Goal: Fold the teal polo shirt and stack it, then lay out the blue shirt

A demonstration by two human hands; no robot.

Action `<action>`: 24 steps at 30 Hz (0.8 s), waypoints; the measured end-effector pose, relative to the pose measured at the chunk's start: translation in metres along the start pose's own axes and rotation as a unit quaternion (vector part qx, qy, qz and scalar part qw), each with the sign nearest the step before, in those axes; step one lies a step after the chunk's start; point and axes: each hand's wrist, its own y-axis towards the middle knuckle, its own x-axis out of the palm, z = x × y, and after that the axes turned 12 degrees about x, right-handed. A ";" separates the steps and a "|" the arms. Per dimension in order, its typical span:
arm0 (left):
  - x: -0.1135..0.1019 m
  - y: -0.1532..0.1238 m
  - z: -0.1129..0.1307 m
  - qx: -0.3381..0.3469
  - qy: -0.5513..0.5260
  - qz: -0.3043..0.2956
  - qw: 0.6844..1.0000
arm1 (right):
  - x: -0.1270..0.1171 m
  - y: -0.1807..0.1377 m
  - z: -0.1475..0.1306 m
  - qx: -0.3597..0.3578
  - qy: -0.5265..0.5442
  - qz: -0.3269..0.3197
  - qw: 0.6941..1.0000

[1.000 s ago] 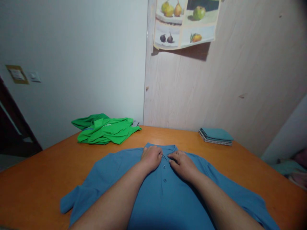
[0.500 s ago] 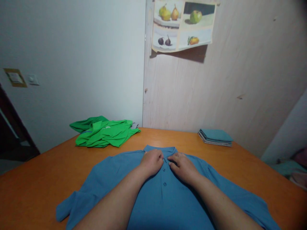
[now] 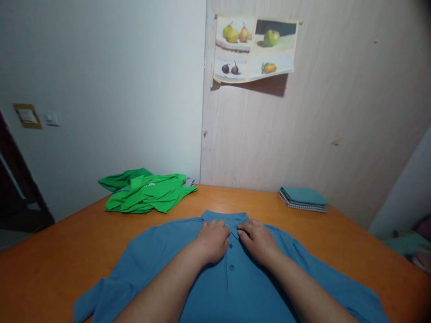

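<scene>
A blue polo shirt [image 3: 208, 296] lies spread out front side up, its collar at the far end and its sleeves out to both sides. Two buttons show on the placket below the collar. My left hand [image 3: 214, 240] rests palm down on the left side of the collar, fingers laid on the cloth and partly hidden. On the other side of the neck opening, my right hand [image 3: 259, 241] touches the right collar flap. Its thumb and index finger are a little apart, and the other fingers lie on the fabric.
A crumpled green garment [image 3: 148, 192] lies at the back left of the orange table [image 3: 47, 264]. Folded teal and checked cloths [image 3: 303, 199] are stacked at the back right. Behind stands a wall with a fruit picture [image 3: 254, 51].
My left hand has loosened from a more closed shape and lies flatter on the collar. My right hand stays by its collar flap. The view has tilted up slightly.
</scene>
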 end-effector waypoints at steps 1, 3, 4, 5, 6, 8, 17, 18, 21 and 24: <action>0.000 0.000 0.000 0.000 -0.004 0.001 1.000 | 0.000 0.000 -0.002 -0.004 0.009 0.007 1.000; 0.001 0.000 -0.001 -0.002 -0.013 0.002 1.000 | 0.002 -0.002 -0.005 -0.026 0.030 0.011 0.999; 0.001 0.000 -0.001 -0.005 -0.019 0.003 1.000 | 0.005 -0.003 -0.007 -0.041 0.041 0.005 0.998; 0.002 0.001 -0.002 -0.010 -0.025 0.007 1.000 | 0.008 -0.004 -0.008 -0.054 0.051 -0.004 0.997; 0.003 0.001 -0.002 -0.015 -0.033 0.012 0.999 | 0.013 -0.006 -0.008 -0.065 0.058 -0.016 0.996; 0.005 0.002 -0.004 -0.026 -0.052 0.024 0.998 | 0.023 -0.009 -0.008 -0.074 0.063 -0.045 0.994; 0.027 0.008 -0.021 -0.089 -0.096 0.097 0.987 | 0.033 -0.012 -0.010 -0.067 -0.009 -0.118 0.991; 0.028 0.008 -0.022 -0.093 -0.099 0.104 0.985 | 0.033 -0.012 -0.011 -0.066 -0.013 -0.120 0.991; 0.032 0.009 -0.022 -0.097 -0.102 0.118 0.983 | 0.033 -0.014 -0.013 -0.061 -0.022 -0.115 0.991; 0.034 0.009 -0.020 -0.106 -0.101 0.129 0.981 | 0.035 -0.014 -0.013 -0.059 -0.033 -0.108 0.992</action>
